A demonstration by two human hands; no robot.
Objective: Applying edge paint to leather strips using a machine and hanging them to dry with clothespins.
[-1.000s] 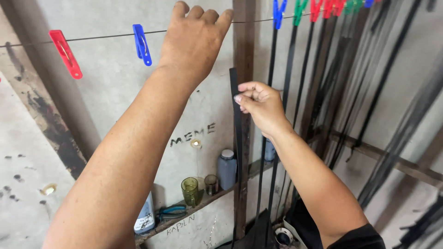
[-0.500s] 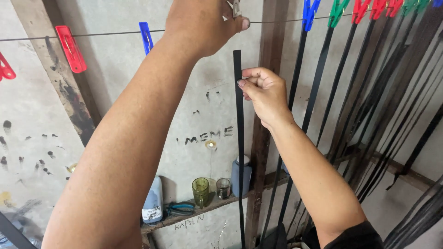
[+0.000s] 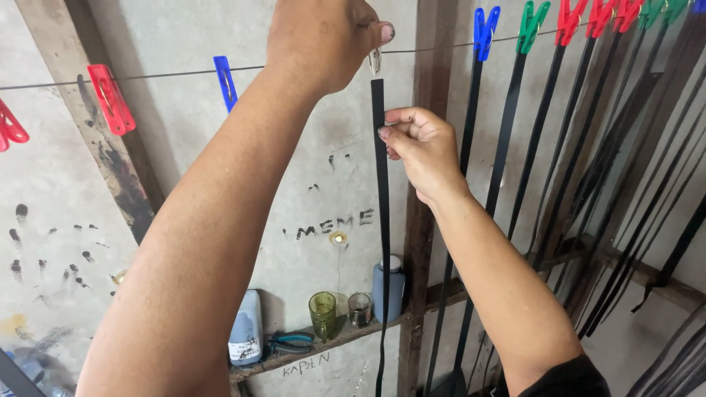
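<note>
Black strap (image 3: 382,191), long, flat and narrow, hangs straight down from the thin wire line (image 3: 176,73), its top end just under a pale clip (image 3: 375,60) at the wire. Left hand (image 3: 323,37) is up at that clip, fingers curled around it, thumb pressing at the side; whether the clip's mouth is spread or biting the strap is hard to tell from this angle. Right hand (image 3: 423,147) is closed, pinching the strap's edge between thumb and fingertips just below the top. Room is tight on the right: a dark wooden post (image 3: 430,220) stands just behind the strap, and beyond it a row of similar black strips (image 3: 507,147) dangles from a blue peg (image 3: 484,33), a green peg (image 3: 531,26) and red ones. Leftward the line runs freer, with only a blue peg (image 3: 225,82) and a red peg (image 3: 110,99) clipped on bare. Behind is a rough, stained grey wall (image 3: 184,184). Low down, a plank shelf (image 3: 331,344) carries a white bottle (image 3: 245,329), a green glass (image 3: 322,315) and a blue-grey bottle (image 3: 390,287), close behind the strap's lower run.
</note>
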